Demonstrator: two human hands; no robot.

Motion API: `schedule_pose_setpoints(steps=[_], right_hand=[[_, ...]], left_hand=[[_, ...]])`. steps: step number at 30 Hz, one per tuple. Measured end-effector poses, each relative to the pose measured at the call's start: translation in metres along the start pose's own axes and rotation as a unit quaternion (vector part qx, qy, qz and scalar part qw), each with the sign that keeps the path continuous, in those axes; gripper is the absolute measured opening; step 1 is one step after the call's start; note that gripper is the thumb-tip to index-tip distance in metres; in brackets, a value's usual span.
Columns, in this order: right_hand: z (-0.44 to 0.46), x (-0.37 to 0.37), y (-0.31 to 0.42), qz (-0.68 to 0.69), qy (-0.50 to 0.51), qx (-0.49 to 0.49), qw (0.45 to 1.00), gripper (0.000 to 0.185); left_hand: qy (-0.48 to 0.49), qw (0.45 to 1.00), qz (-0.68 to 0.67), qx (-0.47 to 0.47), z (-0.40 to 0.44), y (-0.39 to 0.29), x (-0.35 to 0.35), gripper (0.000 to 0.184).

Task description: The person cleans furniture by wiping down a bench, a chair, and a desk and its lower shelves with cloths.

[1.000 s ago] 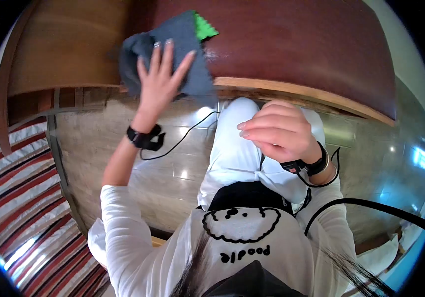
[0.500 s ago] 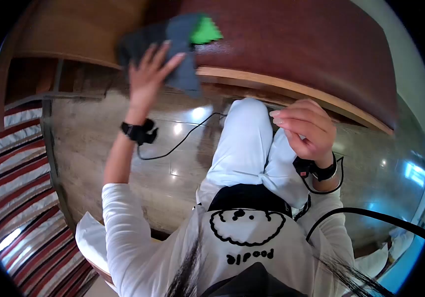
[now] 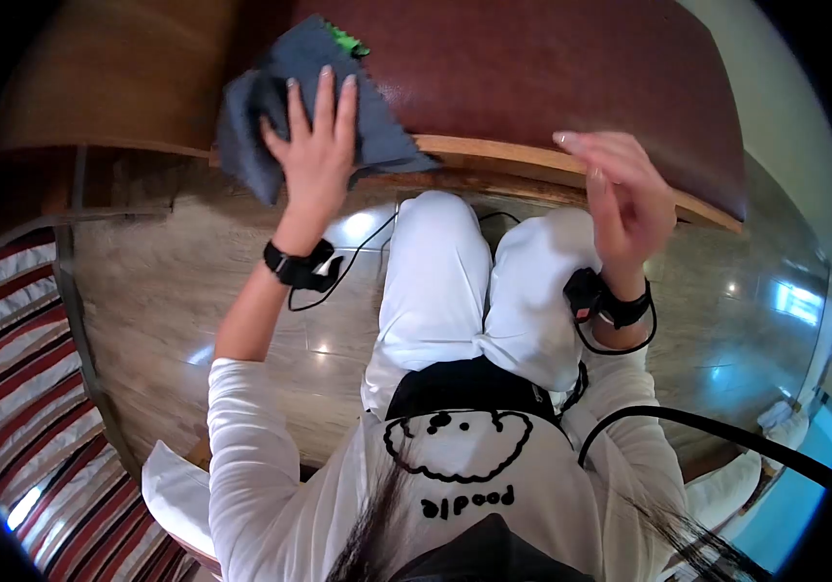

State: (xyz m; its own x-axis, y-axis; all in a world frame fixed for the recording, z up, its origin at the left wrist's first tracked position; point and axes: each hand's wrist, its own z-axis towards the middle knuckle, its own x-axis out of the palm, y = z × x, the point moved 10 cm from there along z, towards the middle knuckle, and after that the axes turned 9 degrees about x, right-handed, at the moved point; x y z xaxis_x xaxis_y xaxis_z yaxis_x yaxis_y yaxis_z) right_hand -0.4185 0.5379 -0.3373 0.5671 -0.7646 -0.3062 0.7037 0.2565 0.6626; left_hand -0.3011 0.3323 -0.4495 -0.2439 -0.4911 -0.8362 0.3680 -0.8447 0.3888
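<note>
My left hand (image 3: 317, 170) lies flat with spread fingers on a dark grey cloth (image 3: 382, 126), pressing it against the brown tabletop. The cloth drapes over the table's front edge, and a bright green scrap with a jagged edge (image 3: 346, 41) shows at its far corner. Above the front edge, my right hand (image 3: 629, 199) hovers with loosely bent fingers, the thumb apart from them and nothing visible in it. Black straps with small devices circle both wrists.
The dark red-brown table (image 3: 532, 78) has a lighter wooden edge (image 3: 494, 147). Open shelving (image 3: 38, 184) stands below at left, by a striped fabric (image 3: 28, 369). Black cables (image 3: 717, 432) run from the right side and between my wrists. My knees are close under the table edge.
My left hand and the grey cloth have shifted, and less of the green scrap shows now. My right hand has moved up slightly toward the table edge, its fingers still loosely bent.
</note>
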Motion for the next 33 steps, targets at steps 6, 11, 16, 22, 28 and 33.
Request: schedule_pose_setpoints(steps=[6,11,16,22,28,33], right_hand=[[0.052,0.094,0.003,-0.123,0.111,-0.045,0.985,0.029],[0.039,0.246,0.003,-0.256,0.168,-0.133,0.943,0.055],[0.01,0.289,-0.014,-0.327,0.217,-0.222,0.893,0.053],[-0.009,0.274,-0.016,-0.42,0.274,-0.261,0.825,0.044],[-0.028,0.171,-0.045,-0.291,0.301,-0.22,0.881,0.053],[-0.035,0.116,-0.056,-0.336,0.387,-0.194,0.836,0.058]], left_hand=[[0.018,0.988,-0.155,-0.003,0.011,-0.003,-0.026,0.079],[-0.064,0.971,-0.224,0.054,-0.038,0.047,-0.048,0.06],[0.013,0.981,-0.188,0.055,-0.092,0.055,-0.003,0.064],[-0.114,0.976,-0.182,0.046,-0.069,0.064,-0.037,0.051],[-0.18,0.968,-0.174,0.028,-0.065,0.067,-0.058,0.044],[-0.22,0.955,-0.193,-0.05,-0.088,0.086,-0.054,0.041]])
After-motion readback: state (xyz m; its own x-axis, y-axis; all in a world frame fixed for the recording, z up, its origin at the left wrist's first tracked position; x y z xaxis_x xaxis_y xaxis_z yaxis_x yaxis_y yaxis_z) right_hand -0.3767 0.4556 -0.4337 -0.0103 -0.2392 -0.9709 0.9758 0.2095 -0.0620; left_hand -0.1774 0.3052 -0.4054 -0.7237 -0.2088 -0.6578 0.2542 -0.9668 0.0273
